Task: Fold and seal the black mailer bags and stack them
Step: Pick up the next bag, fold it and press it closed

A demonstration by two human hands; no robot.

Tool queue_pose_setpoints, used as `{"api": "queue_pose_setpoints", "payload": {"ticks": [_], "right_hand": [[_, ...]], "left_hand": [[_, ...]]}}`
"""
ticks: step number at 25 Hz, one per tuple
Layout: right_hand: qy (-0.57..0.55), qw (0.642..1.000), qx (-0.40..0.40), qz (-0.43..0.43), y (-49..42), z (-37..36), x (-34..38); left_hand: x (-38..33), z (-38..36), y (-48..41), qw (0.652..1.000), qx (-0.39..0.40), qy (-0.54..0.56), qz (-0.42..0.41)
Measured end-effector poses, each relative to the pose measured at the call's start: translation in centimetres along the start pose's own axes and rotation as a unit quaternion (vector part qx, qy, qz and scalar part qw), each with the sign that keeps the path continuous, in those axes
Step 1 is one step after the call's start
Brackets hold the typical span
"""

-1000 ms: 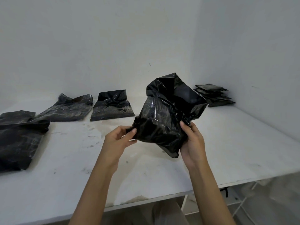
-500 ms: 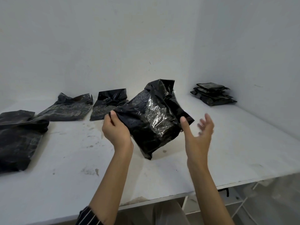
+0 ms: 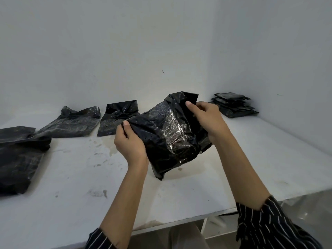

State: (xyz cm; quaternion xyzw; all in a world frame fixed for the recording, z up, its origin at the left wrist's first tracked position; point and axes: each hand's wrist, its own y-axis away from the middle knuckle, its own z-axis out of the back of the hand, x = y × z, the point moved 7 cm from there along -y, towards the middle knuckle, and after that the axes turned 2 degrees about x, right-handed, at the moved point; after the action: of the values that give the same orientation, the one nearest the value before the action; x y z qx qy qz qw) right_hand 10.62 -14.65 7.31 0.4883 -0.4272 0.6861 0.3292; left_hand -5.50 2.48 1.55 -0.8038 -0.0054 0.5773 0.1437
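Crinkled glossy black plastic mailer bag [image 3: 168, 133] held above table between your hands: left hand [image 3: 128, 141] pinching near corner, right hand [image 3: 204, 115] gripping loose top flap, likely readying fold-over.

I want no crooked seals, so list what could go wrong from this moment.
1. The mailer bag is crumpled and held up, not flat on the table, by the left hand and right hand. A fold made this way may come out skewed, so the flap could seal crooked.
2. The table shows smudges near the bag. If laid there, it may pick up dirt.
3. The finished stack looks uneven, so another bag could slide off.
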Motion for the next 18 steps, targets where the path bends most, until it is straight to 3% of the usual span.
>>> {"api": "queue_pose_setpoints", "payload": {"ticks": [3,7,11,15,18], "right_hand": [[-0.052,0.998,0.006,0.022,-1.2,-0.3,0.5],[0.023,0.995,-0.024,0.095,-3.1,1.0,2.6],[0.031,0.995,-0.025,0.095,-4.1,1.7,3.4],[0.054,0.993,0.102,-0.001,-3.4,1.9,1.0],[0.135,0.97,0.202,0.007,-1.8,1.3,-0.9]], "left_hand": [[0.2,0.0,-0.1,1.0,-0.005,-0.013,0.005],[1.0,0.6,-1.2,0.998,-0.011,-0.06,0.017],[1.6,0.5,-2.1,0.997,0.002,-0.074,0.024],[3.2,1.1,-2.9,0.995,-0.026,-0.049,0.079],[4.8,1.6,-3.4,0.991,-0.044,-0.035,0.12]]}}
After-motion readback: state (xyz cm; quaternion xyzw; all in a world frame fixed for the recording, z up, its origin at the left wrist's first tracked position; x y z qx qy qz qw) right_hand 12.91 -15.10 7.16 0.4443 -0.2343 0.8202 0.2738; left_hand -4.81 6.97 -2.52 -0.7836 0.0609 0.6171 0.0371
